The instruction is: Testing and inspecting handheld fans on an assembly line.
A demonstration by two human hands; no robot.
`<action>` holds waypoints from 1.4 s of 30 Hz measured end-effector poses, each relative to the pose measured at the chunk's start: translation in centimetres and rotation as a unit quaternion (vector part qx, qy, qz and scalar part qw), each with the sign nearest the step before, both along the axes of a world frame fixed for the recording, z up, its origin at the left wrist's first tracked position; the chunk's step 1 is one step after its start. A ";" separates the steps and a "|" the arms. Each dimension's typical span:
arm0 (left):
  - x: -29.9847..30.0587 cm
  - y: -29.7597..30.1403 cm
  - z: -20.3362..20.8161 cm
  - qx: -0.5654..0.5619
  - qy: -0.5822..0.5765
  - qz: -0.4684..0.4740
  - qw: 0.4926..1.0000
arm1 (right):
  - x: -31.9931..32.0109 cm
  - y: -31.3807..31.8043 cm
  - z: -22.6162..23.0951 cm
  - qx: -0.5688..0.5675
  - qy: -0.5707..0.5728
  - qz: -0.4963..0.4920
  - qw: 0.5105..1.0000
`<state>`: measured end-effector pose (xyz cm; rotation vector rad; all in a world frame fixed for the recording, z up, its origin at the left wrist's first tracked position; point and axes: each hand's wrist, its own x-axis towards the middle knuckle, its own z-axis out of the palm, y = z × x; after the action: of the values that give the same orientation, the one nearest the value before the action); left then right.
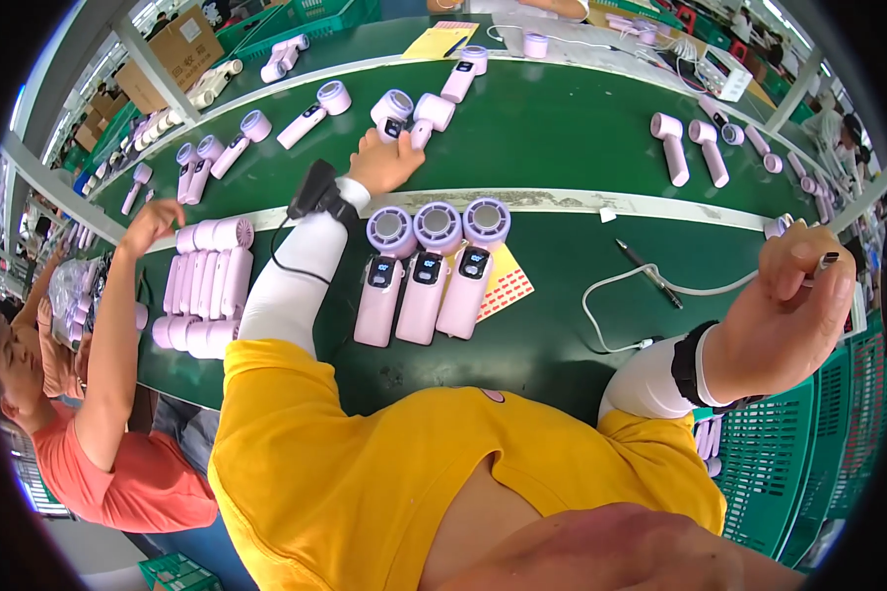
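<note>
Head view. The left hand (pixel 387 163) reaches over the pale divider strip (pixel 552 198) to two handheld fans on the green belt, the display-side fan (pixel 393 105) and the turned fan (pixel 433 112); its fingers bend at their handles, but whether they grip one, both or neither cannot be told. The right hand (pixel 793 286), raised at the far right, has its fingers closed on a small dark-tipped object (pixel 828 261), too small to identify. Three upright-facing fans (pixel 419 300) lie side by side before the person, partly over a yellow sticker sheet (pixel 504 288). A white cable (pixel 601 285) curves across the table, crossing a black pen (pixel 650 274). Likely faults: because the two reached-for fans lie so close, lifting one may knock or roll the other; the thin black cord (pixel 286 258) at the left wrist may catch on the nearby fans if the arm draws back low; a tug on the white cable may drag the pen; and the co-worker's hand (pixel 154 223), just beside the stacked pink fans (pixel 207 284), may disturb them if it swings against the stack
</note>
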<state>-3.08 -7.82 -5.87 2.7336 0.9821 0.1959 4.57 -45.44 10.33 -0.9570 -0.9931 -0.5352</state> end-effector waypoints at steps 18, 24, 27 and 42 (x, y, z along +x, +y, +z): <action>1.8 1.5 -1.8 0.092 -0.048 -0.026 0.994 | 0.5 0.9 0.2 0.002 0.076 0.039 0.996; -3.1 -3.4 4.5 0.020 -0.257 -0.039 0.965 | -0.4 4.7 -1.6 -0.073 0.039 0.045 0.996; -6.0 -8.6 7.3 0.177 -0.449 -0.110 0.869 | -3.2 6.9 -2.6 -0.297 -0.008 0.029 0.954; -9.8 -17.9 12.8 -0.183 -0.634 -0.110 0.744 | -5.4 7.7 -2.2 -0.218 0.246 0.420 0.846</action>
<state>-12.89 -25.68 6.93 1.6310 0.2104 1.3861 -0.81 -37.78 8.10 -0.8752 -0.9586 0.6793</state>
